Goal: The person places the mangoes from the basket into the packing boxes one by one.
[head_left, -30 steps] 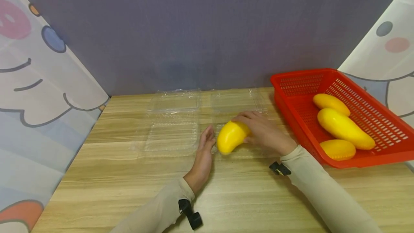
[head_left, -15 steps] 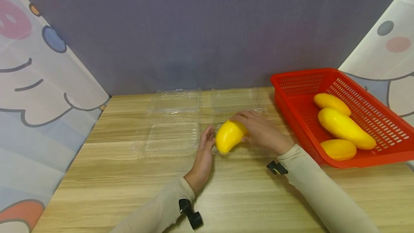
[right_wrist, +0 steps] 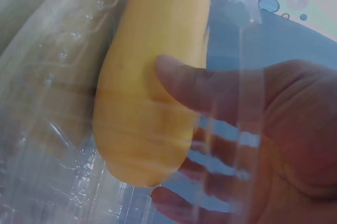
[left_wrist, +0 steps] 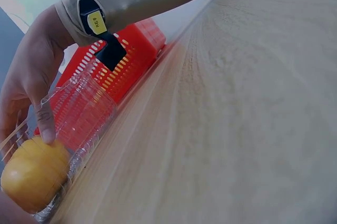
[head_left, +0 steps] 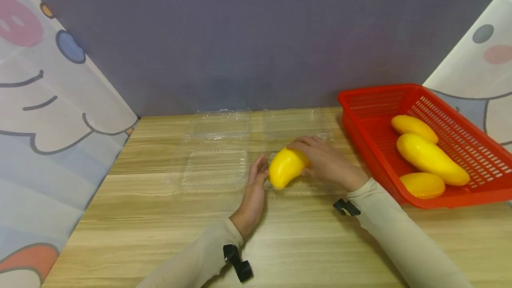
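My right hand grips a smooth yellow mango from its right side, thumb on one side and fingers across the other. Under the mango is the base of a clear plastic clamshell box whose lid lies open toward the wall. In the right wrist view the mango is seen through the clear plastic, its lower end close to the box floor. My left hand rests upright at the box's left edge, fingers extended, beside the mango's near end. The left wrist view shows the mango low within the box wall.
A second clear clamshell box lies open to the left. On the right stands a red plastic basket holding several yellow fruits: a small oval one, a long one and a ridged one. A grey wall backs the wooden table.
The mango shifts slightly left, then back, in the right hand's grip over the same box. The left hand stays at the box edge. The whole view drifts a little to the right.
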Demonstrator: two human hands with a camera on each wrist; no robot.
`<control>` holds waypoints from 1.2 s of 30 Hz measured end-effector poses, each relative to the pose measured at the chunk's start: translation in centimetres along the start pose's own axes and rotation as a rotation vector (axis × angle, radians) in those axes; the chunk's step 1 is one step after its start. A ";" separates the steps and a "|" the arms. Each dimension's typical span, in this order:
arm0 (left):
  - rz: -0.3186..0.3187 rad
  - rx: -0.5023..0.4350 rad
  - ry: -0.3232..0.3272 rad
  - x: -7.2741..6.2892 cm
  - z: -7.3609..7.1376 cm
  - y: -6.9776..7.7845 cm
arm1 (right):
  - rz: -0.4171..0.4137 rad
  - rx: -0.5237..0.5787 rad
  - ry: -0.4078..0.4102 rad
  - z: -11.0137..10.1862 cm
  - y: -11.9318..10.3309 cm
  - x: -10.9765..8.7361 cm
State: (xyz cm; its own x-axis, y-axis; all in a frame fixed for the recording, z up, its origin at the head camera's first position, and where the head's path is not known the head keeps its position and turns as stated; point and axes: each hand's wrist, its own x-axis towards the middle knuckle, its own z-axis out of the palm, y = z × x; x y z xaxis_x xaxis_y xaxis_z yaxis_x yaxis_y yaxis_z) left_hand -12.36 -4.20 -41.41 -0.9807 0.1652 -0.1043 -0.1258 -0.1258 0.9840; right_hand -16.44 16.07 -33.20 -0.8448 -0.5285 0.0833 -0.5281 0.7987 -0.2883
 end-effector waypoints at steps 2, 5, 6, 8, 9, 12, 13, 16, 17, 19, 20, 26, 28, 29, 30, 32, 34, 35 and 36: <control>-0.003 0.009 -0.012 -0.1 0.0 0.0 | 0.004 0.014 -0.002 -0.1 0.0 -0.1; -0.002 0.011 -0.014 -0.1 -0.1 0.1 | 0.001 0.027 0.011 -0.2 0.0 -0.3; -0.001 0.010 -0.011 -0.1 0.0 0.1 | -0.003 0.030 0.019 -0.3 0.1 -0.4; -0.001 0.008 -0.004 -0.2 0.0 0.1 | -0.006 0.046 0.033 -0.4 0.2 -0.6; 0.003 0.003 0.000 -0.2 0.0 0.1 | -0.009 0.054 0.040 -0.6 0.2 -0.8; 0.010 -0.005 0.012 -0.2 0.1 0.1 | -0.005 0.057 0.052 -1.2 0.2 -1.4; 0.011 -0.007 0.011 -0.2 0.1 0.1 | 0.003 0.053 0.051 -1.5 0.2 -1.7; 0.007 -0.012 0.008 -0.3 0.0 0.1 | 0.014 0.019 0.056 -2.2 -0.1 -2.4; 0.005 -0.014 0.006 -0.3 0.0 0.1 | 0.013 0.009 0.062 -2.4 -0.1 -2.7; 0.004 -0.022 0.006 -0.3 0.0 0.1 | 0.007 -0.008 0.070 -2.7 -0.2 -3.1; 0.005 -0.026 0.009 -0.3 0.0 0.2 | -0.001 -0.013 0.076 -2.8 -0.2 -3.3; 0.015 -0.033 0.027 -0.3 0.0 0.0 | -0.014 -0.045 0.084 -3.3 0.0 -4.7; 0.020 -0.030 0.029 -0.3 0.0 0.0 | 0.001 -0.047 0.077 -3.6 0.2 -5.2; 0.022 -0.027 0.031 -0.3 0.0 0.0 | 0.009 -0.049 0.076 -3.8 0.3 -5.6; 0.024 -0.025 0.031 -0.3 0.0 -0.1 | 0.020 -0.049 0.074 -4.0 0.4 -5.9; 0.028 -0.022 0.032 -0.2 0.0 -0.1 | 0.037 -0.050 0.070 -4.5 0.6 -6.5; 0.030 -0.019 0.035 -0.2 0.0 -0.1 | 0.058 -0.063 0.064 -5.1 0.8 -7.0; 0.030 -0.018 0.036 -0.2 0.0 -0.1 | 0.067 -0.071 0.061 -5.4 1.0 -7.3; 0.032 -0.018 0.036 -0.2 0.0 0.0 | 0.078 -0.078 0.054 -5.8 1.1 -7.5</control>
State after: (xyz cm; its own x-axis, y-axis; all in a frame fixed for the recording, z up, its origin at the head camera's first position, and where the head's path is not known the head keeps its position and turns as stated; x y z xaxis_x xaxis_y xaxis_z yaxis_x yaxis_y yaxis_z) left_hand -12.19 -4.22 -41.44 -0.9890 0.1254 -0.0778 -0.0962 -0.1477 0.9843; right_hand -11.18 22.62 -28.64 -0.8859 -0.4491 0.1158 -0.4638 0.8579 -0.2210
